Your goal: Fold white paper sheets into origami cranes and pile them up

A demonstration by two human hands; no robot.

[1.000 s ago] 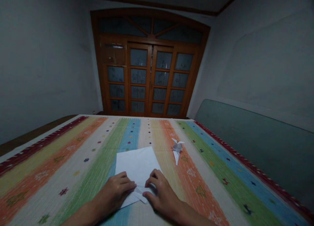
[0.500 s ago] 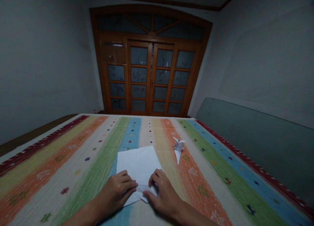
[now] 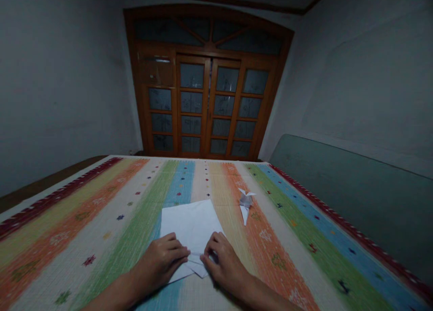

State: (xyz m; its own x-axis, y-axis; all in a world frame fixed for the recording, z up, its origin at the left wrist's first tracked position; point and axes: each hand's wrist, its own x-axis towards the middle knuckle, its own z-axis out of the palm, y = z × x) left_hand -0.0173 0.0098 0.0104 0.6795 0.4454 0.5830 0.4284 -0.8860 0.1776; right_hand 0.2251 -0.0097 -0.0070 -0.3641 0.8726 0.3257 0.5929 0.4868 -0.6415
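A white sheet of paper [image 3: 191, 221] lies flat on the tablecloth before me. At its near end sits a small folded piece of white paper [image 3: 199, 267] with a pointed flap towards me. My left hand [image 3: 165, 258] grips the left end of this folded paper, thumb and fingers pressed together. On the other side, my right hand [image 3: 223, 262] is closed at the paper's right end, its thumb against the edge and its fingers curled. The fingers hide part of the folds. Further off to the right rests a folded paper crane [image 3: 246, 201].
A striped, many-coloured tablecloth [image 3: 131, 221] covers the table. Along the right side runs a pale green bench back or board [image 3: 355, 185]. Wooden doors with glass panes [image 3: 209, 103] stand beyond the far edge, between pale walls.
My right thumb has slid slightly up and right along the folded paper, uncovering more of its near flap. My left hand and the paper crane stay put.
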